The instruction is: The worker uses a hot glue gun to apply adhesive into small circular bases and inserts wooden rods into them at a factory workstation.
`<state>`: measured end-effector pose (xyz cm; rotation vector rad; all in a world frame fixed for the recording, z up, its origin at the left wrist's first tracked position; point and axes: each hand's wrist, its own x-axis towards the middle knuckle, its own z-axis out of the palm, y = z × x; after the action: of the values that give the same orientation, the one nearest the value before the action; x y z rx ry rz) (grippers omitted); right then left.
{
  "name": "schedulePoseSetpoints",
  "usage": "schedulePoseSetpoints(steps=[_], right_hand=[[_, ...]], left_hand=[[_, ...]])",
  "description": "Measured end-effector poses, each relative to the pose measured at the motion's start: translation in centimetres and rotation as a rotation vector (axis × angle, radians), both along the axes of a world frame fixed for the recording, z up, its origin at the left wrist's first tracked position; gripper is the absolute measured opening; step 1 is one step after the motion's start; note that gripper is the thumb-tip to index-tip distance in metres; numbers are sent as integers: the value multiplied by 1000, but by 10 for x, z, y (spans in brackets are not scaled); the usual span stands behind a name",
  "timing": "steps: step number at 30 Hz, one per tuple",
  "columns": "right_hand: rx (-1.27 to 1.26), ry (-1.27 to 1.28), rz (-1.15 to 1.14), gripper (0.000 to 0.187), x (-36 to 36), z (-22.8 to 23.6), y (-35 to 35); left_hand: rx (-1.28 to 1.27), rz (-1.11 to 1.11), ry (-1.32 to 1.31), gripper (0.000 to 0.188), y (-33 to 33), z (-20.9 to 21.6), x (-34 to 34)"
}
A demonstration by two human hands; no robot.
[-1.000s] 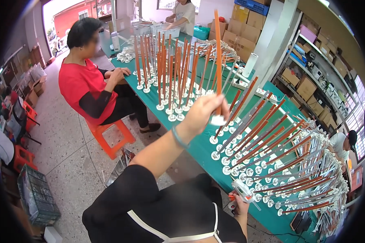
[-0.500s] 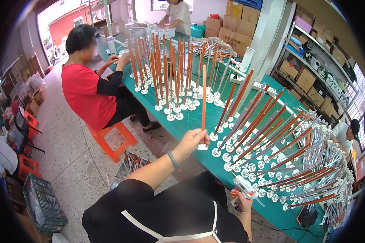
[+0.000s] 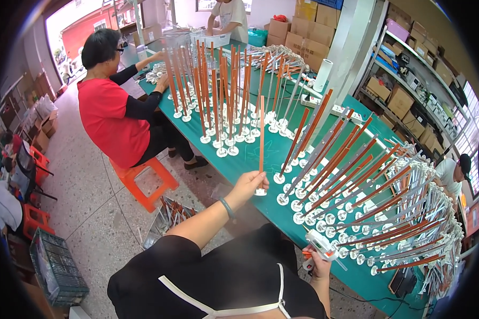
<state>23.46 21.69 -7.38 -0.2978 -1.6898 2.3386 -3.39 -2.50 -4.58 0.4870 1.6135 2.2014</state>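
Note:
My left hand [image 3: 246, 187] pinches an upright brown strip [image 3: 262, 138] near its lower end, just above its small white round base [image 3: 261, 192]. It is at the table's near edge, and the base seems level with the tabletop. My right hand [image 3: 319, 267] grips a white hot glue gun [image 3: 321, 244] with orange parts, low beside the table edge. Many similar brown and grey strips on white round bases [image 3: 299, 218] stand or lean on the green table [image 3: 255, 157], right of my left hand. Another upright cluster [image 3: 223, 101] stands farther back.
A co-worker in a red top [image 3: 109, 114] sits on an orange stool [image 3: 143, 183] at the left. Another person [image 3: 231, 21] works behind a white bin [image 3: 212, 39]. Bundled strips [image 3: 436, 234] pile at the right. A metal tray of strips [image 3: 170, 212] is below on the floor.
My left hand and the strip appear slightly lower and left in view. The red-topped co-worker now stretches one arm farther across the table. My right hand with the glue gun is nearly unchanged.

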Motion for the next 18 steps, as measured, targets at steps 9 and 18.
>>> schedulePoseSetpoints(steps=[9, 18], right_hand=[[4, -13, 18, 29, -2, -4, 6], [13, 10, -11, 29, -1, 0, 2]], left_hand=[[-313, 105, 400, 25, 3, -12, -7], [-480, 196, 756, 15, -1, 5, -3]])
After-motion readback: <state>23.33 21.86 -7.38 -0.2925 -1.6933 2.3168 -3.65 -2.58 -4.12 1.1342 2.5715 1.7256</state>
